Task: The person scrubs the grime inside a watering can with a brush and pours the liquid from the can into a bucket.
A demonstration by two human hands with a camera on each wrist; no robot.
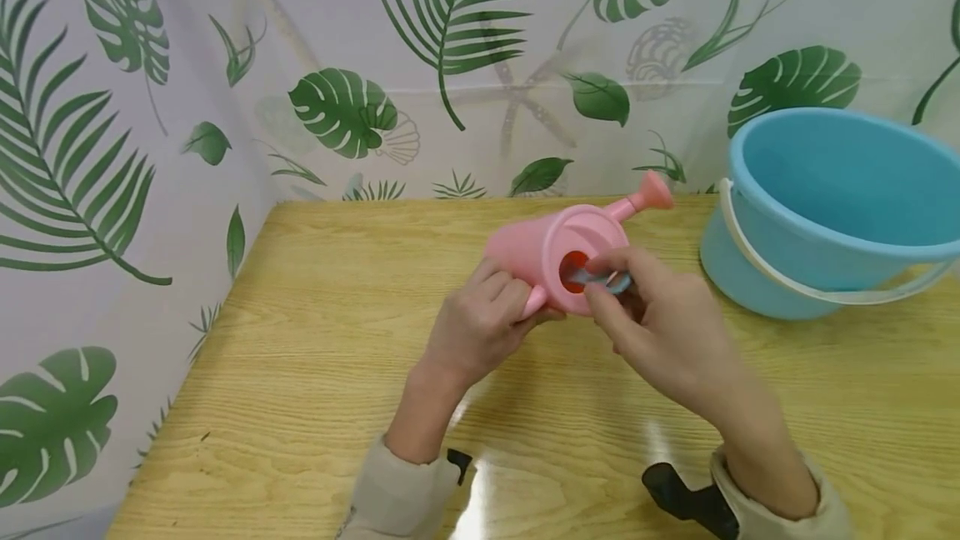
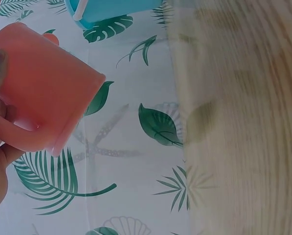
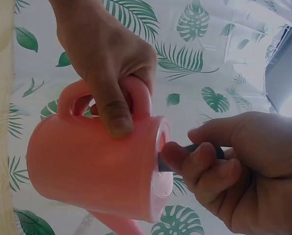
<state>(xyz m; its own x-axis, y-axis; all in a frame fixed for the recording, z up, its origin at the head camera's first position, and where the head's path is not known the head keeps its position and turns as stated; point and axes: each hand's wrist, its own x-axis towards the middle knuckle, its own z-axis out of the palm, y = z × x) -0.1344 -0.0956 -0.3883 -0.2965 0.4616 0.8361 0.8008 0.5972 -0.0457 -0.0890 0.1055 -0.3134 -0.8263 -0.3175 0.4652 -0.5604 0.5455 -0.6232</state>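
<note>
My left hand [image 1: 483, 325] grips the handle of a pink watering can [image 1: 525, 242]. The can is tipped on its side, its top turned toward the right hand and its rose spout pointing to the back right. My right hand [image 1: 678, 332] pinches a small light-blue thing with a rounded end [image 1: 619, 282], whose narrow part reaches into the can's round opening. It looks dark in the right wrist view, and its kind cannot be made out. Fingers and the can's rim hide part of it. The left wrist view catches the can's body [image 2: 43, 83] and handle, with some left fingers.
A light-blue bucket [image 1: 795, 273] with a white handle [image 1: 780, 277] stands at the right of the wooden table [image 1: 315, 373]. A leaf-patterned cloth [image 1: 480, 148] hangs behind the table and along its left side.
</note>
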